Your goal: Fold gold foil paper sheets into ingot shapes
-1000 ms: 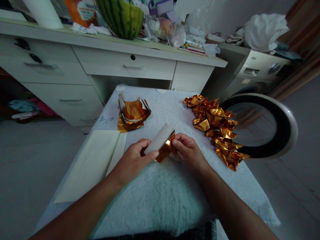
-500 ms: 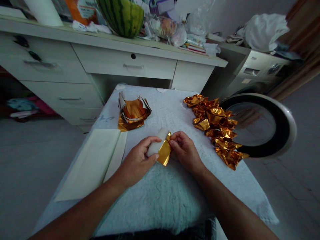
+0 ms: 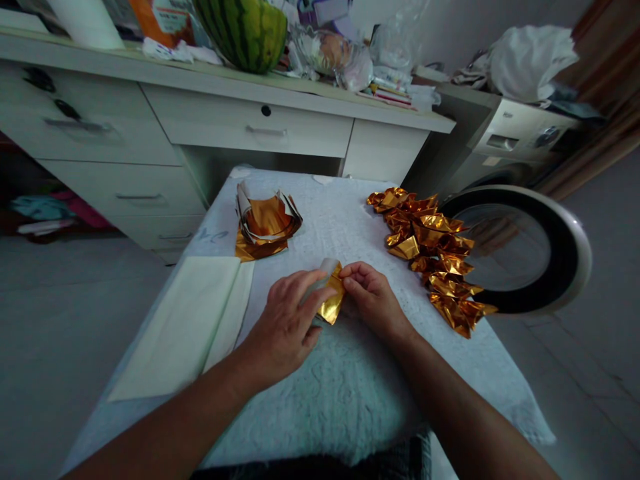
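In the middle of the cloth-covered table lies a small folded piece of gold foil paper point(image 3: 332, 303), white on its left part and shiny gold on its right. My right hand point(image 3: 375, 297) pinches the gold edge between thumb and fingertips. Above the white part, my left hand point(image 3: 287, 320) is spread with its thumb apart, its fingers hiding some of the paper. Whether those fingers touch it I cannot tell. Behind my left hand stands a curled stack of gold foil sheets point(image 3: 267, 220). Several crumpled gold foil shapes point(image 3: 430, 240) lie in a row at the right.
Pale paper sheets point(image 3: 175, 320) lie on the table's left side. Beyond the table stands a white drawer cabinet point(image 3: 300, 130) with a watermelon point(image 3: 245, 33) and bags on top. An open round washing machine door point(image 3: 565, 253) reaches near the table's right edge.
My left hand has let go of the white part, and its fingers have lifted and opened over the foil paper. The right hand keeps its pinch almost in place.
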Demonstrator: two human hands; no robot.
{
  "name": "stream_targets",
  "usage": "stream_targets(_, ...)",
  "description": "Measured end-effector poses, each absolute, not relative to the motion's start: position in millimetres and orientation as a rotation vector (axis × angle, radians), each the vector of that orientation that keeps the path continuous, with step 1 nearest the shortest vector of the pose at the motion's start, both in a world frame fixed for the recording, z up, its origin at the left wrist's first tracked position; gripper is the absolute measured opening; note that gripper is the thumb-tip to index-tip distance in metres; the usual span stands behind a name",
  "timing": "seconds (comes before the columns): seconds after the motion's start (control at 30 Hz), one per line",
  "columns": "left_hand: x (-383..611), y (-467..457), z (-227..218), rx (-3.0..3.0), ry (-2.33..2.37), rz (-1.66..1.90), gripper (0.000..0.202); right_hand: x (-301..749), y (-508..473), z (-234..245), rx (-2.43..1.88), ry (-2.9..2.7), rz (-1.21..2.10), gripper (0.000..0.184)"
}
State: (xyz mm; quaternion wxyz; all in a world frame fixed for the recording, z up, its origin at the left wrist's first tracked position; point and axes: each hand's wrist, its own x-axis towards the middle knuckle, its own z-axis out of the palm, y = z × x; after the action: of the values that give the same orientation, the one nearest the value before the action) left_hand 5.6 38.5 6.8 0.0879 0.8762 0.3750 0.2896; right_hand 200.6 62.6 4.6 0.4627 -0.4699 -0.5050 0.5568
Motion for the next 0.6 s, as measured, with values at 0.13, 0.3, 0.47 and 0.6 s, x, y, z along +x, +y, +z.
stream_targets(0.13, 4.5, 43.1, 9.0, 2.690, 1.103, 0.944, 0.033, 199.9, 61.8, 5.2, -1.143, -1.247, 1.432, 0.020)
stream_targets(0.3, 4.5, 43.7, 11.4, 2.748, 1.001, 0.774, 0.013, 198.9, 59.8, 2.5, -1.292, -1.570, 1.115, 0.010)
stream_targets(0.47, 5.3, 41.1, 6.6, 2.741, 0.939, 0.593, 0.013, 198.1, 59.7, 3.3, -1.471, -1.987, 0.593, 0.012)
stream_targets(0.6, 3.9, 39.9, 3.7, 2.709, 0.919, 0.565, 0.010, 198.6, 60.7, 3.6, -1.506, -2.140, 0.422, 0.012)
